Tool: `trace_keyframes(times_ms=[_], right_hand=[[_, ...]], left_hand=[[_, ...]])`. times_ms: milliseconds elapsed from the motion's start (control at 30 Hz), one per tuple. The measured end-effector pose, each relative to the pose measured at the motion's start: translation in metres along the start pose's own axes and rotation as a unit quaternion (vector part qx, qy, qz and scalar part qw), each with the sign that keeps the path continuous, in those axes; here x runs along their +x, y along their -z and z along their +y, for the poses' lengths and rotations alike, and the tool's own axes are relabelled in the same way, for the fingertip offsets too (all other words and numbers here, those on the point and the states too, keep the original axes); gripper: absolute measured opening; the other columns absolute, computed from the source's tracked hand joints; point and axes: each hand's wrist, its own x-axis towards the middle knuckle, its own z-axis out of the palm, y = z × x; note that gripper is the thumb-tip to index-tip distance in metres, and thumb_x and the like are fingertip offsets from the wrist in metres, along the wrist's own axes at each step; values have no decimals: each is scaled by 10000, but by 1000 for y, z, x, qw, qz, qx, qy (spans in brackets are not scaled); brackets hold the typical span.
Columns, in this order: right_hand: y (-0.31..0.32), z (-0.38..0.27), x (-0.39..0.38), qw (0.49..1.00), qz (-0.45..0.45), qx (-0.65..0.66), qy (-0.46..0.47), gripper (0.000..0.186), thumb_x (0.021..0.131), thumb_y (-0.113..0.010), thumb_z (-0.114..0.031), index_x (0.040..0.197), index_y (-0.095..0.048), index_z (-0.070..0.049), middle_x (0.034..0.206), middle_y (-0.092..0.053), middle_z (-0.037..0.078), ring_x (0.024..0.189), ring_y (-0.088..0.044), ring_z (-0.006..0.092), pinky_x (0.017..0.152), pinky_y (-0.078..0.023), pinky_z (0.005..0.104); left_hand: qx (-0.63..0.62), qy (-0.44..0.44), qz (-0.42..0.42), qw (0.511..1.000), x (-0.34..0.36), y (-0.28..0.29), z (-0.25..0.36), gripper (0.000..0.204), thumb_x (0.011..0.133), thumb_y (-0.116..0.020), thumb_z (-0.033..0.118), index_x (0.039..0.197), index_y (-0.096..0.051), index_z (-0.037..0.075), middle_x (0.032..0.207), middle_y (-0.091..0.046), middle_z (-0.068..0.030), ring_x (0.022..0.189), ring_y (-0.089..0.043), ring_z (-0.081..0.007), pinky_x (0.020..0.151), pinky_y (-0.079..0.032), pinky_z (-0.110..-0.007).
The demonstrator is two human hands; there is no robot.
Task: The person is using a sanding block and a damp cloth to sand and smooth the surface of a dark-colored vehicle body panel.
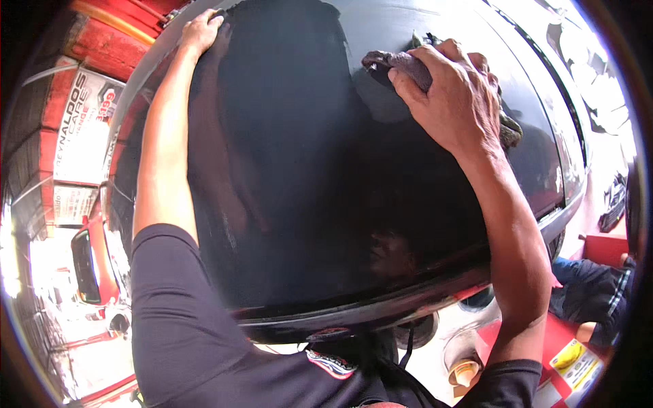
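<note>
A large dark, glossy car panel [299,170] fills the middle of the view and mirrors its surroundings. Pressed against its upper right part, my right hand [456,95] grips a dark, crumpled cloth [411,71]. Folds of the cloth stick out past the thumb and beyond the far side of the hand. At the upper left, my left hand [202,32] rests on the panel near its far edge, arm stretched out, with no held object visible. Its fingertips are partly hidden. Duller, paler patches show on the panel around the cloth.
A red vehicle with a dark side mirror [85,265] stands at the left, below a hanging white banner [85,126]. At the lower right are a tan cone-shaped object [464,372], a yellow-and-white package [577,364], and another person in dark clothing [592,292].
</note>
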Motion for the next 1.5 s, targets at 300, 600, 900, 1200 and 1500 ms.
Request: trace_keyframes(times_ms=[300,600,900,1200,1500], right_hand=[[1,23,-2,998,-51,-37,-25,487,936,-698,-541,1246,-752,-168,1223,-696,110,1195,-612,379,982,-481,580],[4,15,1,997,-59,-32,-34,429,920,-720,-512,1181,-760,-174,1159,-705,66,1124,-628,398,957,-475,557],[-11,4,6,999,-47,-1,-13,479,925,-723,-540,1214,-766,-160,1233,-696,133,1192,-627,362,988,-502,585],[1,6,-3,995,-90,-26,-44,430,933,-729,-498,1212,-771,-174,1208,-689,105,1168,-626,326,998,-498,573],[-12,7,0,998,-61,9,-20,460,936,-704,-533,1229,-766,-183,1227,-707,117,1188,-637,358,998,-511,579]], left_hand=[[-226,-268,-25,936,-302,157,191,374,903,-672,84,1275,-704,109,1395,-656,-171,1268,-624,-335,1090,-427,-452],[-251,-160,15,955,-190,64,81,323,973,-680,128,1292,-692,76,1365,-681,-175,1307,-620,-359,1070,-488,-445],[-101,6,-16,995,-70,8,-19,414,979,-677,420,1305,-708,167,1266,-729,-170,1231,-672,-359,1030,-520,-446],[-293,-197,-72,933,-322,148,118,551,799,-703,-98,1299,-699,134,1474,-614,-162,1272,-595,-363,1119,-454,-430],[-55,60,4,997,-33,-6,-41,452,992,-646,476,1359,-683,216,1304,-721,-144,1242,-671,-353,1063,-520,-461]])
